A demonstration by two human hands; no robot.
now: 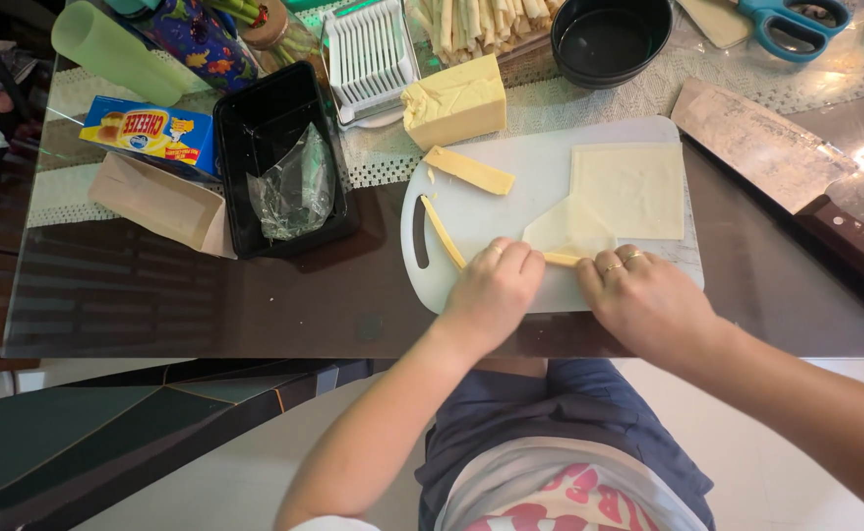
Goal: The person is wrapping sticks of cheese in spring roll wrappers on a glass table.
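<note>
Yellow cheese stick (562, 259) sits pinched between left hand (491, 291) and right hand (645, 298); roll the wrapper (569, 231) just above the grip tightly and evenly

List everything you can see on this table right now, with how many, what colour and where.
cutting board: 1, white, table centre
thin wrapper sheets: at least 2, pale yellow, on the board's right half, one being rolled
cheese block: 1, yellow, just beyond the board
cheese slab: 1, yellow, board's upper left
cheese stick: 1, yellow, board's left side
cleaver: 1, steel blade with dark wooden handle, right of board
black tray: 1, holds crumpled clear plastic, left of board
cheese box: 1, blue and yellow, far left
slicer: 1, white, top centre
bowl: 1, black, top
scissors: 1, blue handles, top right
left hand: on the roll, board's near edge
right hand: ringed, on the roll
</note>
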